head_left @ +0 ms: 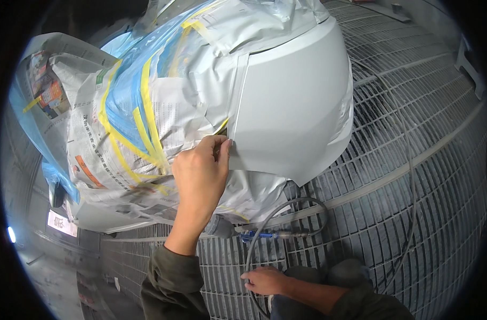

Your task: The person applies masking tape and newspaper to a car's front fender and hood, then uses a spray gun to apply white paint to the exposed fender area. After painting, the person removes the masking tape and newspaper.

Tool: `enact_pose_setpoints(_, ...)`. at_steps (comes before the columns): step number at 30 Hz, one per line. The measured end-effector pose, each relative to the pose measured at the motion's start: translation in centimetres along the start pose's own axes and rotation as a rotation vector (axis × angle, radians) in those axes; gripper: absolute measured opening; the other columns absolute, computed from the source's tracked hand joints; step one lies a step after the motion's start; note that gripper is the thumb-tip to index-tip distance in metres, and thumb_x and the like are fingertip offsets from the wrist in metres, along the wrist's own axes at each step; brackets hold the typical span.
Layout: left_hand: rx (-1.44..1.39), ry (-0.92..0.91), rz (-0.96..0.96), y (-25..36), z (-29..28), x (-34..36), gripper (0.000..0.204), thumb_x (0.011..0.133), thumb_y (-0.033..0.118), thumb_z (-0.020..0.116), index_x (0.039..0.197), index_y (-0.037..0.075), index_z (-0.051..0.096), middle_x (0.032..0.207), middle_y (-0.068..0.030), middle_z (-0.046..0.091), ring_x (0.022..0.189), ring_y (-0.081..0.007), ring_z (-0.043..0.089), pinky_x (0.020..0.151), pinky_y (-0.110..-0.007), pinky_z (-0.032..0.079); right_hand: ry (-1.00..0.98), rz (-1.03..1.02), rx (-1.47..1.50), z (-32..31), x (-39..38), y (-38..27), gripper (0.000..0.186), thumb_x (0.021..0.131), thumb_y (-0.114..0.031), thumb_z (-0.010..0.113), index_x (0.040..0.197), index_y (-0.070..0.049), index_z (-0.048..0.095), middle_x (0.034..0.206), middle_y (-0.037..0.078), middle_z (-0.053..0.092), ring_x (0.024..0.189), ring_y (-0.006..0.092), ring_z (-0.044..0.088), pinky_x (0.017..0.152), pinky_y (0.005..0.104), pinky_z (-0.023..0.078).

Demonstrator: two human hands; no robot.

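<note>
A car (83,144) is wrapped in newspaper, pale film and yellow tape, with a smooth light-grey panel (291,101) exposed at its end. My left hand (201,165) pinches at the panel's lower left edge, where a bit of yellow masking tape (221,127) runs into the fingertips. What lies between thumb and finger is mostly hidden. Lower down, my right hand (267,280) is closed on a grey air hose (248,261). The hose loops up and around to a blue air blow gun (260,234), which hangs below the masked side.
Beneath everything lies a metal floor grating (382,213). A second hose or cable (408,160) trails across it on the right. Blue film (126,101) shows between the newspaper sheets. My shoes (345,273) stand near the lower edge. A lit sign (62,223) is at far left.
</note>
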State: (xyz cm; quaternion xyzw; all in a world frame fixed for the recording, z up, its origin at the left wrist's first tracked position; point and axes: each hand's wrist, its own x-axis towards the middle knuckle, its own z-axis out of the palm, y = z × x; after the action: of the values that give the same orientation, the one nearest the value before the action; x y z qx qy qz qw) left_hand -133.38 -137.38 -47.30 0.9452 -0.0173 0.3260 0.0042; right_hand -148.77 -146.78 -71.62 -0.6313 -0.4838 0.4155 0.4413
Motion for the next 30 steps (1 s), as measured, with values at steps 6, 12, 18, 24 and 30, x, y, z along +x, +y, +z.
enact_pose_setpoints(6, 0.043, 0.027, 0.011, -0.1, 1.1, -0.2, 0.011, 0.086, 0.018, 0.073, 0.082, 0.009, 0.070, 0.057, -0.0087, 0.063, 0.050, -0.0281, 0.062, 0.051, -0.037, 0.047, -0.020, -0.019, -0.021, -0.1, -0.2, -0.1, 0.035, 0.095, -0.028, 0.056, 0.121, -0.006, 0.062, 0.101, 0.020, 0.070, 0.099, 0.0390, 0.066, 0.088, 0.0520, 0.051)
enact_pose_setpoints(12, -0.036, 0.006, 0.055, -0.4, 1.3, 0.0, 0.010, 0.086, 0.014, 0.071, 0.083, 0.006, 0.068, 0.057, -0.0086, 0.063, 0.049, -0.0280, 0.062, 0.049, -0.037, 0.047, 0.003, -0.043, -0.001, -0.2, -0.5, 0.0, 0.034, 0.095, -0.026, 0.056, 0.118, -0.002, 0.062, 0.099, 0.021, 0.070, 0.100, 0.0401, 0.066, 0.088, 0.0530, 0.051)
enact_pose_setpoints(18, -0.171, -0.017, 0.000, -0.8, 1.2, 0.1, 0.009, 0.085, 0.010, 0.070, 0.082, 0.002, 0.066, 0.056, -0.0097, 0.062, 0.046, -0.0251, 0.061, 0.048, -0.035, 0.046, -0.061, -0.023, -0.022, -0.7, -0.4, -0.8, 0.038, 0.096, -0.027, 0.055, 0.126, -0.004, 0.060, 0.103, 0.021, 0.070, 0.102, 0.0392, 0.066, 0.090, 0.0516, 0.051)
enact_pose_setpoints(24, -0.287, -0.084, -0.062, -0.8, 0.9, 0.6, 0.009, 0.083, 0.007, 0.069, 0.078, 0.001, 0.066, 0.052, -0.0081, 0.059, 0.043, -0.0154, 0.055, 0.048, -0.028, 0.044, 0.002, -0.045, -0.032, 0.1, -0.5, -0.1, 0.037, 0.096, -0.026, 0.054, 0.124, -0.002, 0.061, 0.102, 0.021, 0.070, 0.100, 0.0392, 0.067, 0.088, 0.0518, 0.052)
enact_pose_setpoints(30, -0.278, -0.080, -0.074, -1.0, 0.6, 0.5, 0.007, 0.082, 0.006, 0.069, 0.079, 0.000, 0.066, 0.051, -0.0046, 0.056, 0.045, -0.0083, 0.050, 0.048, -0.025, 0.040, -0.084, 0.008, -0.031, -0.4, -0.5, -0.6, 0.041, 0.096, -0.029, 0.054, 0.131, -0.008, 0.059, 0.110, 0.020, 0.070, 0.108, 0.0391, 0.064, 0.096, 0.0506, 0.049)
